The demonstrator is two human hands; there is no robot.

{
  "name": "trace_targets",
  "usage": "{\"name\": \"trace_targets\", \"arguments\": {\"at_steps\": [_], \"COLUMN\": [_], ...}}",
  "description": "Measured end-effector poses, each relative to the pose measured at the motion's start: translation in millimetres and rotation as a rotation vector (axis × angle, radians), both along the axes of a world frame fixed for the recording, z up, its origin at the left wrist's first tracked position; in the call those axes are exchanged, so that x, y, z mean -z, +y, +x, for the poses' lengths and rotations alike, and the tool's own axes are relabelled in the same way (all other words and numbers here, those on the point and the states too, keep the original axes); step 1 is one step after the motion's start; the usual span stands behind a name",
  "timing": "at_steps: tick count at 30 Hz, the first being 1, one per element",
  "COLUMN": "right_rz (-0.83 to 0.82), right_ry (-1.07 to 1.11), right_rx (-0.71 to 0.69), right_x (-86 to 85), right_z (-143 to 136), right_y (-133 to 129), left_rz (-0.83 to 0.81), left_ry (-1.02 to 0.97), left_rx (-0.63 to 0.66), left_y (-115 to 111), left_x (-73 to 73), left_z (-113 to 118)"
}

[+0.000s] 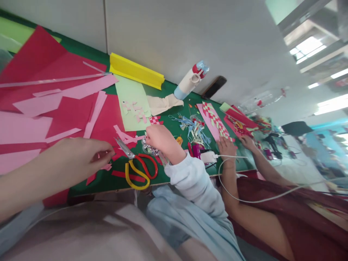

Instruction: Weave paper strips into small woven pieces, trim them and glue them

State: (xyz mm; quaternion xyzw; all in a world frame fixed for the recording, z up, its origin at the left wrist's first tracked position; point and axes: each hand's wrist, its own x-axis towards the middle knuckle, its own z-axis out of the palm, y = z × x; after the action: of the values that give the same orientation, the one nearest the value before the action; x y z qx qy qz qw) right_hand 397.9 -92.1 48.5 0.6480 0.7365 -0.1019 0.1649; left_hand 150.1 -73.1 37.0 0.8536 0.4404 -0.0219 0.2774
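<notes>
My left hand point(98, 154) reaches in from the left above the red and pink paper, its fingers curled down towards the thumb. Whatever they pinch is too small to make out; pink scraps point(107, 167) lie just below. Beside the fingertips, scissors point(130, 154) with one yellow and one red handle rest on the green table point(104, 183), blades parted. My right hand is not in view. A person's closed hand point(160, 139) in a light blue sleeve is near the end of a pink strip point(127, 139), over a clear packet with a patterned filling.
A yellow folded sheet point(136, 70), a bottle point(190, 81) and a phone point(214, 87) stand along the wall. Another person's hands point(227, 146) touch woven paper point(214, 119) at the right. A white cable point(236, 197) loops near the table's front edge. Tassels point(194, 128) lie mid-table.
</notes>
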Motion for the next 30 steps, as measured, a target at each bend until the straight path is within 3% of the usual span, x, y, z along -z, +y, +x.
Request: {"name": "trace_targets", "arguments": {"at_steps": [3, 8, 17, 23, 30], "right_rz": [0.073, 0.19, 0.112, 0.099, 0.045], "right_ry": [0.146, 0.508, 1.048, 1.254, 1.382], "right_rx": [0.055, 0.246, 0.513, 0.574, 0.531], "right_x": [3.2, 11.1, 23.7, 30.7, 26.3], "right_z": [8.9, 18.0, 15.0, 5.1, -21.3], "right_y": [-5.6, -16.0, -32.1, -37.6, -33.2], "left_rz": [-0.033, -0.104, -0.266, -0.314, -0.329], "left_ry": [0.105, 0.004, -0.183, -0.282, -0.374], "left_rx": [0.046, 0.052, 0.013, -0.009, -0.102], "left_y": [3.0, 5.6, 4.0, 4.5, 4.7], "left_x": [-4.4, -8.9, -3.8, -4.1, -1.0], "left_z": [6.5, 16.3, 25.4, 28.5, 20.0]}}
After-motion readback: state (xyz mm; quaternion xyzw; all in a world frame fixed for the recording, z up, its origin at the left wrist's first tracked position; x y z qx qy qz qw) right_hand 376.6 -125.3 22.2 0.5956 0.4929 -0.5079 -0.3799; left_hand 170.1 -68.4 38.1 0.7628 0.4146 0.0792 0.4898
